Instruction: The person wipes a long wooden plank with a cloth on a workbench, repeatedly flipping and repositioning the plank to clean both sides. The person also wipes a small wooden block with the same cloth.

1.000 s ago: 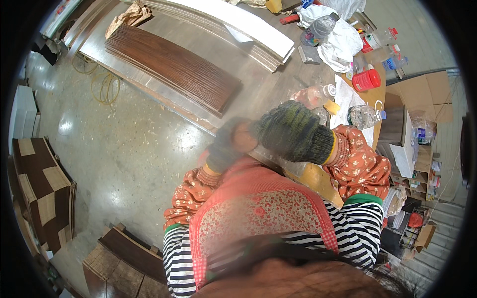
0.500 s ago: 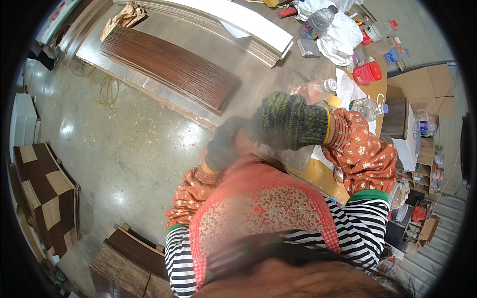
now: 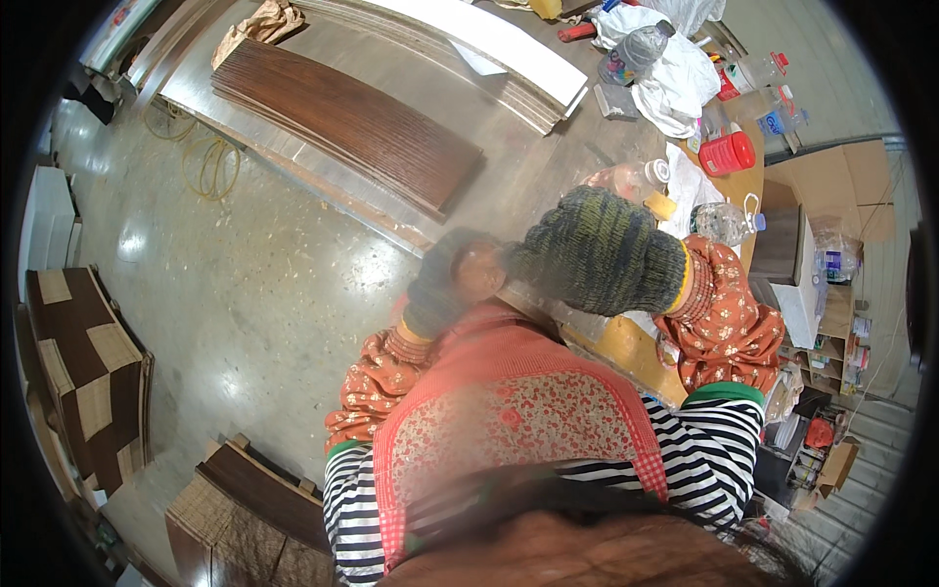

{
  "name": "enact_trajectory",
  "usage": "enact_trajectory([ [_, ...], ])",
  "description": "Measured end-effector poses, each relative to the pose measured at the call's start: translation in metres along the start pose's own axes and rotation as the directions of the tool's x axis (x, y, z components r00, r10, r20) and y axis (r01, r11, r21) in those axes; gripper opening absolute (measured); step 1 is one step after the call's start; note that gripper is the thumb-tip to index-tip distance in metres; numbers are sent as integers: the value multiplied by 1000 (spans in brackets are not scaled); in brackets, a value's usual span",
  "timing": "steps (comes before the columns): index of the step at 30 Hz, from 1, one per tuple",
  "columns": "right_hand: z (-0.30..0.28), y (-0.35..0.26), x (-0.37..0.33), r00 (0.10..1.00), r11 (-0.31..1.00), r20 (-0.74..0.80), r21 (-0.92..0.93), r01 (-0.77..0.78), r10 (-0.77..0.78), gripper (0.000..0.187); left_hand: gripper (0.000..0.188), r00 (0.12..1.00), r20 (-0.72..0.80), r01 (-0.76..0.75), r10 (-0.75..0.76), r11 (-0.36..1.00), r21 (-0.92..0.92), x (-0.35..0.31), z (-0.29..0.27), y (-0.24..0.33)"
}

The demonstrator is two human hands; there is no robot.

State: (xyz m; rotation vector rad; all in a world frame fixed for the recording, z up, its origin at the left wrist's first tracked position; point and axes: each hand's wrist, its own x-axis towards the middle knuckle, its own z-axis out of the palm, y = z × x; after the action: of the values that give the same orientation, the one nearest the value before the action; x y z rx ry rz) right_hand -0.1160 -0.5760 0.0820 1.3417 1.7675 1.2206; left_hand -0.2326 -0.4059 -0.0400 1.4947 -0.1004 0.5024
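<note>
My left hand (image 3: 437,286), in a dark knitted glove, is in front of my red apron near the table edge. A skin-coloured patch shows at its inner side, but blur hides how its fingers lie. Close on its right is my right hand (image 3: 599,249), in a dark green-grey knitted glove with a yellow cuff edge. Its fingers are curled in, and whatever they hold is hidden. Beyond both hands, a stack of dark brown grooved boards (image 3: 342,122) lies on the table (image 3: 528,176). A clear bottle with a white cap (image 3: 636,178) stands just past my right hand.
White boards (image 3: 469,29) lie stacked at the far side. To the right are a red jar (image 3: 727,154), a clear jug (image 3: 722,223), a grey block (image 3: 615,102) and white plastic bags (image 3: 679,83). Brown panels (image 3: 93,382) stand at left; a yellow hose (image 3: 212,168) lies coiled on the floor.
My right hand has moved a little right and nearer to me, slightly away from the left. My left hand stays almost in place. The whole view has shifted slightly.
</note>
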Motion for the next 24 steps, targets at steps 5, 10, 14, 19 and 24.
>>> enact_trajectory([
  [5, -8, 16, 2, 983, 967, -181, -250, -49, 3, 31, 46, 998, 1, 59, -59, 993, -106, -6, -2, -12],
  [10, -24, 29, 24, 974, 532, 224, 821, -206, 31, 21, 43, 993, 79, 79, -92, 985, 155, -12, -2, -17],
  [14, -20, 21, 34, 968, 535, 251, 819, -208, -7, 24, 42, 986, 84, 143, -145, 989, 35, -14, -4, -11],
  [19, -9, -24, 29, 965, 971, 153, 74, -228, 215, 30, 51, 997, 70, 8, -19, 988, 152, -15, -3, -9],
  [24, 1, -26, 29, 969, 940, 71, -266, -212, 238, 33, 48, 996, 31, -85, 81, 978, 190, -11, -2, -17],
])
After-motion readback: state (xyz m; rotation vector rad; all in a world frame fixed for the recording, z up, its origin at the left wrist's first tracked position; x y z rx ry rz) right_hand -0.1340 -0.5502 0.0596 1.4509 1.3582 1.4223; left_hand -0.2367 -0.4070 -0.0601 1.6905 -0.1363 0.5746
